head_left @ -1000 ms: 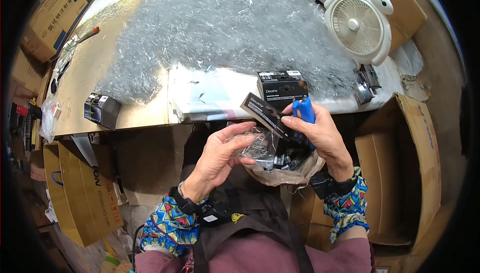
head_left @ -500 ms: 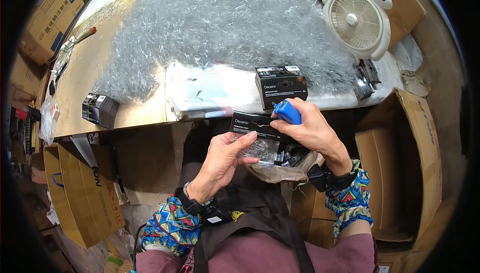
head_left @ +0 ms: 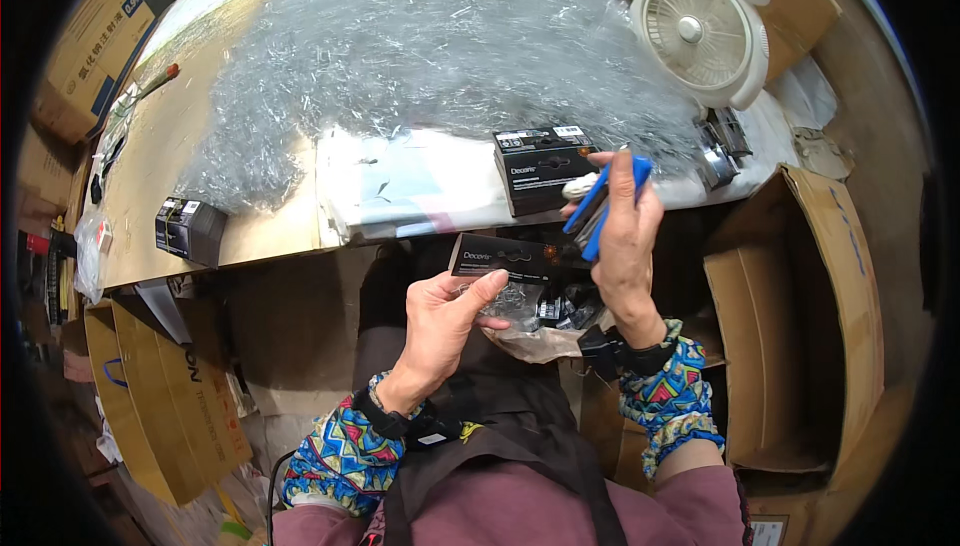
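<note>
My left hand (head_left: 440, 331) pinches a small packet between thumb and fingers. Its black header card (head_left: 500, 258) has a hanging hole, and the clear bag (head_left: 512, 300) below it holds thin silvery pieces, too fine to name. Raised to the right of the packet, my right hand (head_left: 630, 256) grips a blue stapler (head_left: 598, 232), its tip turned up and apart from the card. Just beyond the stapler, a stack of black header cards (head_left: 540, 181) lies at the table's near edge. Under the packet, an open pale bag (head_left: 535, 345) holds black and clear packets.
A large heap of silver tinsel-like strands (head_left: 430, 56) covers much of the table (head_left: 265, 241). A white fan (head_left: 690, 31) stands at the far right. Another banded card stack (head_left: 190, 231) sits at left. Open cardboard boxes flank me, one right (head_left: 790, 346), one left (head_left: 165, 396).
My right hand has lifted the stapler up and away from the header card, turning it upright. The packet stays in my left hand, shifted slightly left.
</note>
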`<move>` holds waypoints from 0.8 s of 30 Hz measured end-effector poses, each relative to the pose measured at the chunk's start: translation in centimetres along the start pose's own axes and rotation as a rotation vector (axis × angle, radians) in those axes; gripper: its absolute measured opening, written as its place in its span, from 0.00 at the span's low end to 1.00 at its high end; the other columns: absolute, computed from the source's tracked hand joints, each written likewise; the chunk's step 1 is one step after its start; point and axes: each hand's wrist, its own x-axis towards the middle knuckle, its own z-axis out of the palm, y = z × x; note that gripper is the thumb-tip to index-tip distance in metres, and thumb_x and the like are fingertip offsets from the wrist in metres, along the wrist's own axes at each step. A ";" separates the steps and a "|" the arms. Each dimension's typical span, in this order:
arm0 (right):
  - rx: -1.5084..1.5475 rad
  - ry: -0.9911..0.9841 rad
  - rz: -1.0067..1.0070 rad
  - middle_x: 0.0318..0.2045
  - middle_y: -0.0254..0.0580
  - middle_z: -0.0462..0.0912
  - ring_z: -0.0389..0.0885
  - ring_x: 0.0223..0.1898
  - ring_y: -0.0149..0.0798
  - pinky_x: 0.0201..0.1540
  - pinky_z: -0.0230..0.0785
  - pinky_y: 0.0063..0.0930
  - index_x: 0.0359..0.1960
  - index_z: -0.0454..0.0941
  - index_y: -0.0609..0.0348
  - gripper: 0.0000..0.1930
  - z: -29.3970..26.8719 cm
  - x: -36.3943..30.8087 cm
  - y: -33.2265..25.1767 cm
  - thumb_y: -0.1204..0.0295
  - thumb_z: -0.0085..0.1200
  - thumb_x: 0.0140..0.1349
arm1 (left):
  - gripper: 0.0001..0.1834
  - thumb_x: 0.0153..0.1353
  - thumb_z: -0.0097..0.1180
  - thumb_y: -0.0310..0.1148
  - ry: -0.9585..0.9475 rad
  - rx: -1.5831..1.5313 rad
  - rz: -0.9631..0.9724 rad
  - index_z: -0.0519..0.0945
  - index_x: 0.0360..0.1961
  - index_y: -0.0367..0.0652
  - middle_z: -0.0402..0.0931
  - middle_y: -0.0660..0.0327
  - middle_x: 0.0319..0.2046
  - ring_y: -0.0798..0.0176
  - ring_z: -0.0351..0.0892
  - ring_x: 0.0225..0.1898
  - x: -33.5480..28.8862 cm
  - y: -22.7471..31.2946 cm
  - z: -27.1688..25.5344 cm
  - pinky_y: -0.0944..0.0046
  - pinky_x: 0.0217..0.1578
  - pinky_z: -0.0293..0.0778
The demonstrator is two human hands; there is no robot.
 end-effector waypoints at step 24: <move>0.289 0.057 -0.066 0.25 0.37 0.74 0.73 0.26 0.29 0.30 0.67 0.21 0.36 0.68 0.60 0.24 2.0 -4.9 2.6 0.48 0.38 0.68 | 0.16 0.49 0.56 0.17 0.074 0.778 0.675 0.81 0.41 0.37 0.80 0.49 0.29 0.54 0.83 0.29 0.4 -2.0 2.8 0.66 0.28 0.76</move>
